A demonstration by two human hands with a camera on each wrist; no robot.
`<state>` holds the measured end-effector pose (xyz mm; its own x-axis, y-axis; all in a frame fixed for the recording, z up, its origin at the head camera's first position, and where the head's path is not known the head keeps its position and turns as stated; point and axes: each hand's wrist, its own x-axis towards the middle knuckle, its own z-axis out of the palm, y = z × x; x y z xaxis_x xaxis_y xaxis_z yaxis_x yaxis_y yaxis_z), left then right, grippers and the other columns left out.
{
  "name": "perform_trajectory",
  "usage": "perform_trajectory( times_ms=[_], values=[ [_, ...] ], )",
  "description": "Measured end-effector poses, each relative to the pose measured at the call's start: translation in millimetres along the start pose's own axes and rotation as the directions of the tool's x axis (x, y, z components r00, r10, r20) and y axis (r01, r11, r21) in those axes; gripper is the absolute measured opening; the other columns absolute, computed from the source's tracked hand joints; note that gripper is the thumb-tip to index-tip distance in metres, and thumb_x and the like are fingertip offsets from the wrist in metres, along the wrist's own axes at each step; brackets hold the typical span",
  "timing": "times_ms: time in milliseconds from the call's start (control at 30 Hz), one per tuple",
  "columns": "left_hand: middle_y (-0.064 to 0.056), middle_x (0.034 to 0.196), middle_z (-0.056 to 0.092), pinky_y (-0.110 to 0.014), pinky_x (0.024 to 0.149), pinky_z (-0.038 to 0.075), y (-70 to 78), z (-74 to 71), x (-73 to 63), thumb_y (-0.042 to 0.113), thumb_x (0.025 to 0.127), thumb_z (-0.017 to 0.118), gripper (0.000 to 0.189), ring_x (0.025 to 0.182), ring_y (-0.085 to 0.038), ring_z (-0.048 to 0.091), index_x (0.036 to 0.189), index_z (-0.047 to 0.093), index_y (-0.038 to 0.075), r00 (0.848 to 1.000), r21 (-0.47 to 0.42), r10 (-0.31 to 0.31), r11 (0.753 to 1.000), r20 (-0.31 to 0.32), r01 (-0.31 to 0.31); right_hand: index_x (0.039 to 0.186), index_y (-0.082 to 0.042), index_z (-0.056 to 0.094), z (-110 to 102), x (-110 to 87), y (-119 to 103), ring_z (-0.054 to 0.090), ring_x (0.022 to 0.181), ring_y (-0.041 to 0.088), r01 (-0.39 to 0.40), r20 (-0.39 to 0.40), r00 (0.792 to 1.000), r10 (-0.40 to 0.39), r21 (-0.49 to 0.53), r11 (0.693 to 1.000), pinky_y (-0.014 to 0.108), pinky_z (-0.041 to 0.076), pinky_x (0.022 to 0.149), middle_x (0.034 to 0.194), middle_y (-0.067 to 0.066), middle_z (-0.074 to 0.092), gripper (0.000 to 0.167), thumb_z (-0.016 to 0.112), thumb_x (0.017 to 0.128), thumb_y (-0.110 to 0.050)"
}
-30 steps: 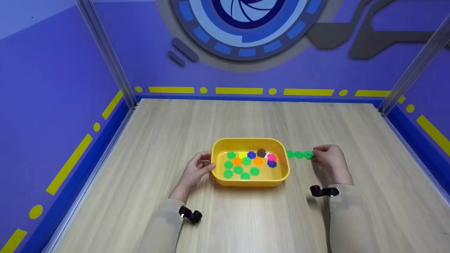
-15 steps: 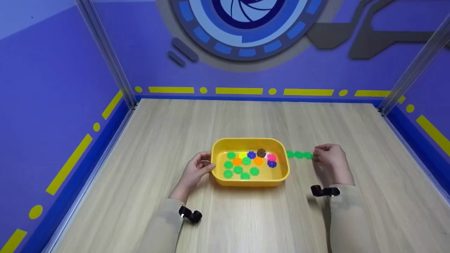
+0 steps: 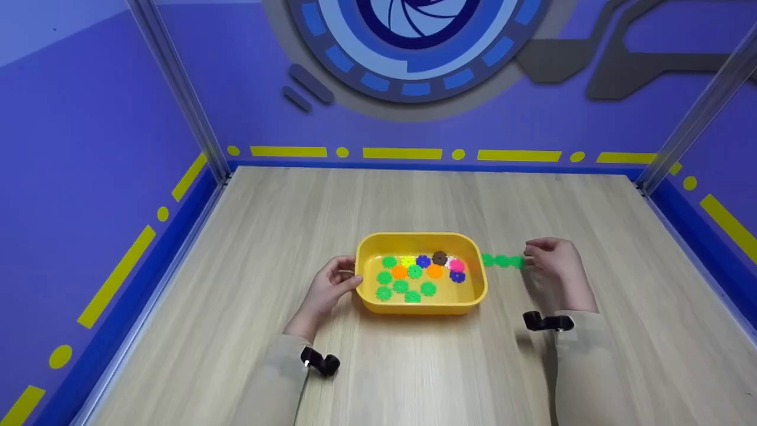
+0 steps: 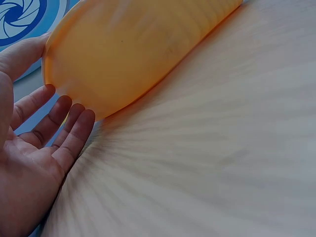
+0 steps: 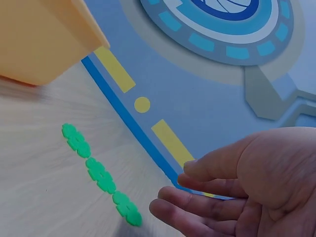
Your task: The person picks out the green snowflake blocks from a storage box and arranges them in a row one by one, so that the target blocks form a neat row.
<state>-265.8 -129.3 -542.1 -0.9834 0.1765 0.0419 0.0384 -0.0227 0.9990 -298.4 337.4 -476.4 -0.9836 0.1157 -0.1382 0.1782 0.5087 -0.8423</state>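
A yellow plastic bin (image 3: 421, 308) stands on the table, with several flower-shaped plastic discs inside, many of them green (image 3: 400, 286). My left hand (image 3: 323, 290) grips its left end, thumb at the rim and fingertips against the outer wall; the left wrist view has the same hold on the bin (image 4: 123, 54). Right of the bin, three green discs (image 3: 501, 261) lie in a row on the table. Just beyond the row's right end is my right hand (image 3: 557, 260). In the right wrist view its fingers (image 5: 170, 210) are loosely bent, hold nothing and stay apart from the green discs (image 5: 100, 175).
Orange, yellow, blue, brown and pink discs (image 3: 456, 265) also lie in the bin. Blue-purple printed panels (image 3: 402, 127) wall in the wooden table (image 3: 426, 367) at the back and sides. A small black wrist camera (image 3: 320, 361) sits on each sleeve.
The right hand's fingertips have come off the last green disc and lifted slightly up and away. The green row, the bin and the left hand stay where they were.
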Motion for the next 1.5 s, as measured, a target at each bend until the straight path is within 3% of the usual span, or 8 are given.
perform_trajectory(
  times_ms=[267,367,900,1200,1500],
  values=[
    [-0.018,0.128,0.061,-0.024,0.086,0.055,0.8,-0.3,-0.7,0.01,0.092,0.075,0.048,0.105,-0.016,0.063,0.135,0.055,-0.001,1.0,-0.028,-0.001,1.0,0.005,0.002,0.139,0.008,0.057,-1.0,-8.1,-11.6,0.07,0.084,-0.002,0.057,0.002,0.998,-0.057,-0.035,0.998,0.015,0.055,0.076,0.128,0.026,0.069,0.044,0.054,0.105,-0.021],
    [-0.02,0.128,0.061,-0.024,0.085,0.055,0.0,-0.7,-0.1,0.01,0.092,0.076,0.049,0.104,-0.016,0.062,0.135,0.055,-0.001,1.0,-0.035,0.005,0.999,0.008,-0.005,0.139,0.006,0.058,-0.3,-10.9,-16.7,0.072,0.088,0.002,0.08,-0.005,0.997,-0.08,-0.059,0.995,0.012,0.053,0.075,0.13,0.028,0.067,0.043,0.054,0.106,-0.021],
    [-0.025,0.129,0.058,-0.022,0.085,0.055,1.0,-0.4,-0.1,0.006,0.093,0.073,0.046,0.103,-0.014,0.062,0.135,0.054,-0.003,1.0,-0.039,-0.001,0.999,0.005,0.001,0.137,0.001,0.061,5.8,-21.3,-40.8,0.074,0.095,0.009,0.131,-0.01,0.991,-0.132,-0.085,0.988,0.016,0.055,0.078,0.128,0.025,0.069,0.042,0.059,0.104,-0.025],
    [-0.025,0.128,0.058,-0.023,0.085,0.055,1.1,0.0,-0.8,0.009,0.094,0.073,0.047,0.103,-0.014,0.062,0.136,0.054,-0.003,1.0,-0.016,0.009,1.0,0.006,-0.009,0.135,0.0,0.063,11.8,-24.8,-49.9,0.072,0.088,0.004,0.171,-0.001,0.985,-0.172,-0.097,0.98,0.011,0.053,0.076,0.123,0.024,0.07,0.041,0.062,0.103,-0.025],
    [-0.023,0.127,0.059,-0.023,0.084,0.056,2.2,-0.1,-1.9,0.008,0.093,0.073,0.047,0.102,-0.016,0.063,0.136,0.055,-0.001,1.0,-0.033,0.0,0.999,0.009,0.0,0.135,0.0,0.063,26.1,-26.4,-56.5,0.073,0.093,0.012,0.201,0.036,0.979,-0.199,-0.068,0.977,0.018,0.057,0.081,0.124,0.024,0.071,0.04,0.061,0.104,-0.025]
  ],
)
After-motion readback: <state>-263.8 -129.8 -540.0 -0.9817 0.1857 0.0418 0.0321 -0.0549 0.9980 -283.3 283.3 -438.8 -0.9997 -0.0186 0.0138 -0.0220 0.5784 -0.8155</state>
